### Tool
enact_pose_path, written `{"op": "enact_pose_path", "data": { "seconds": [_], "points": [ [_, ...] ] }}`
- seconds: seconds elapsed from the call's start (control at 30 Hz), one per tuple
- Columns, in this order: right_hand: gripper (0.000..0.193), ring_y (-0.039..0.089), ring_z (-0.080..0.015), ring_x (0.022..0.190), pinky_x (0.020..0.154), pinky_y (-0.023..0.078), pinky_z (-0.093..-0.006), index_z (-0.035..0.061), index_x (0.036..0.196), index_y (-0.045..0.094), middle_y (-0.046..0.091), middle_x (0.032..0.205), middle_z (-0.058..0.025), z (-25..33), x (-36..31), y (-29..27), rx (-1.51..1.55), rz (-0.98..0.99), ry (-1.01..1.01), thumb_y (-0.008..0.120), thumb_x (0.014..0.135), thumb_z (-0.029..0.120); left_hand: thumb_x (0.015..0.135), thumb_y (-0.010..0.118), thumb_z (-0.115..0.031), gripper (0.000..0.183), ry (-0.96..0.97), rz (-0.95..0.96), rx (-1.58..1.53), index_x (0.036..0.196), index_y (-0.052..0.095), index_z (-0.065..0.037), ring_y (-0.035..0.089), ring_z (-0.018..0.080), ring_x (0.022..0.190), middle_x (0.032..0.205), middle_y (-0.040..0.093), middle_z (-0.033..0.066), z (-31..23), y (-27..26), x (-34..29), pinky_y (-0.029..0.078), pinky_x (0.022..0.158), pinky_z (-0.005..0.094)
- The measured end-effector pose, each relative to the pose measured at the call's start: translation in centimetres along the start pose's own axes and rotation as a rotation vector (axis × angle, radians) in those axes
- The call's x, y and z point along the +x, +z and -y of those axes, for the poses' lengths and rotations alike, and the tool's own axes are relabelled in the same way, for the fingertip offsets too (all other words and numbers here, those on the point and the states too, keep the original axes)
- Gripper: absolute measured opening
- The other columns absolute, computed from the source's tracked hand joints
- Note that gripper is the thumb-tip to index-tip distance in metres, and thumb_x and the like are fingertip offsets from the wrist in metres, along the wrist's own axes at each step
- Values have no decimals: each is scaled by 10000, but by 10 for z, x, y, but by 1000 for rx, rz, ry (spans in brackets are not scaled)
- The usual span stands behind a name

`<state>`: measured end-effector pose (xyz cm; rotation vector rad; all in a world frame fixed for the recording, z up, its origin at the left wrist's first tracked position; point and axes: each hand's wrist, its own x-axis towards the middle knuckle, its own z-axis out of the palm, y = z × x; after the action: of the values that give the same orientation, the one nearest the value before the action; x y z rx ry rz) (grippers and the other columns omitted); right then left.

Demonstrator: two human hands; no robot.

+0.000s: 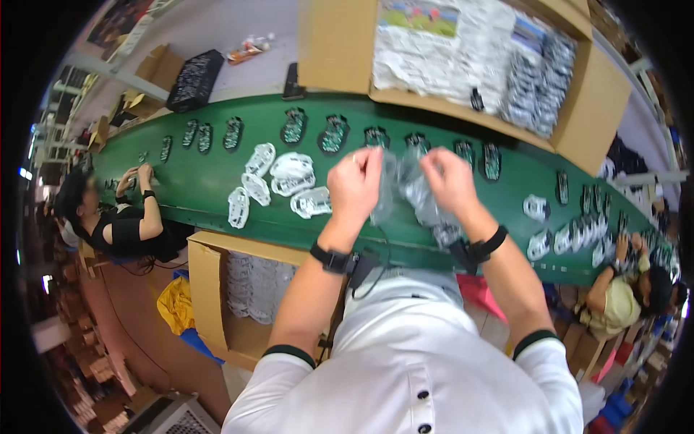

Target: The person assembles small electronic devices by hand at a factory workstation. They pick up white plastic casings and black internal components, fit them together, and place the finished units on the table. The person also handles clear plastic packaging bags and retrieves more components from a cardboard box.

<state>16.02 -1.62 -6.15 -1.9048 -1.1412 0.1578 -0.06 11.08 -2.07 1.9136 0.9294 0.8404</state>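
My left hand [354, 182] is closed in a pinch on a limp piece of clear plastic [385, 192] that hangs beside its fingers. A short way to the right, my right hand [452, 181] pinches the upper edge of a crumpled clear plastic bag [415, 189]. Whether the two pieces join cannot be made out. Both hands are above the green work surface [506, 210]. Close to my left hand lie white plastic shells [312, 202]. Beyond my hands stands a row of dark oval pieces with green boards [333, 134].
An open cardboard box [463, 101] of bagged parts stands at the far side. Another carton [210, 289] with stacked clear-wrapped parts sits below the near edge. A person [116, 217] works at the left, another [622, 293] at the right. More white shells [578, 233] lie right.
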Motion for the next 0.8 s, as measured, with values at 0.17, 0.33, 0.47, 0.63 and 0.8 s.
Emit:
{"op": "enact_pose_path", "data": {
  "seconds": [0.17, 0.33, 0.47, 0.63, 0.8],
  "points": [
    [225, 705, -312, 849, 738, 530, -382, 42, 1081, 639, 714, 907, -155, 13, 18, -40, 22, 126, 216, 628, 969, 237, 977, 624, -290, 318, 58, 145, -2, 853, 722, -13, 575, 204, 589, 670, 626, 142, -24, 45, 25, 463, 558, 331],
    [450, 553, -173, 1166, 1014, 436, -308, 2, 1383, 488, 602, 1247, -124, 9, -9, -42, 560, 60, 181, 617, 989, 177, 1029, 576, -330, 324, -452, 630, -826, 1119, 694, -42, 650, 100, 780, 958, 715, 43, -28, 90, 16, 516, 678, 241],
    [236, 608, -191, 1090, 952, 479, -310, -4, 1150, 647, 649, 1201, -115, -45, -57, -77, 260, -178, 203, 630, 939, 100, 1010, 592, -320, 347, -390, 691, -620, 1157, 683, -19, 699, 159, 887, 1010, 734, 102, -6, 85, -4, 554, 769, 273],
    [166, 681, -223, 878, 813, 520, -320, -5, 1003, 680, 715, 947, -118, -76, -120, -126, 236, -58, 667, 645, 922, 135, 884, 714, -280, 312, -14, 826, 407, 1056, 723, -19, 722, 332, 892, 970, 739, 184, 27, 84, -24, 575, 789, 412],
    [256, 682, -357, 767, 731, 536, -396, 9, 1000, 665, 694, 839, -200, -67, -144, -114, -119, 345, 671, 717, 866, 220, 854, 735, -292, 271, 72, 977, 633, 952, 742, -39, 704, 385, 823, 877, 725, 200, 52, 99, -45, 565, 745, 463]
  ]
}}
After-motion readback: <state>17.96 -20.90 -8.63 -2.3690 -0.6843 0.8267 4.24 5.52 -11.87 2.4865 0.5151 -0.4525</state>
